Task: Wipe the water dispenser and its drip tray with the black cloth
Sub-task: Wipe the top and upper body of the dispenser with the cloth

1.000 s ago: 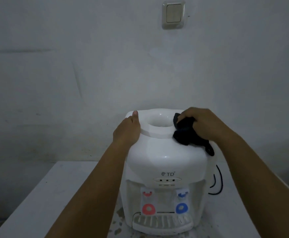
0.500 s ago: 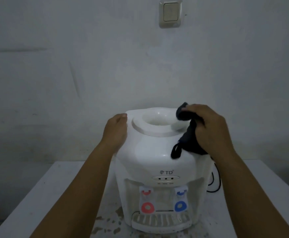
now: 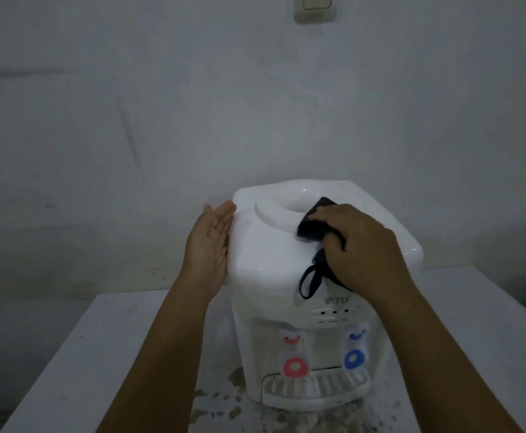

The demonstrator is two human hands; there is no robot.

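Your right hand (image 3: 361, 245) grip holds the black cloth (image 3: 313, 228) on the water dispenser (image 3: 268, 260) top; your left hand (image 3: 210, 245) lies flat, fingers straight, against its side.

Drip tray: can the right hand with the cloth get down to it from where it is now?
Probably yes. The right hand presses the black cloth on the water dispenser top; the drip tray juts out below the taps with nothing in front of it.
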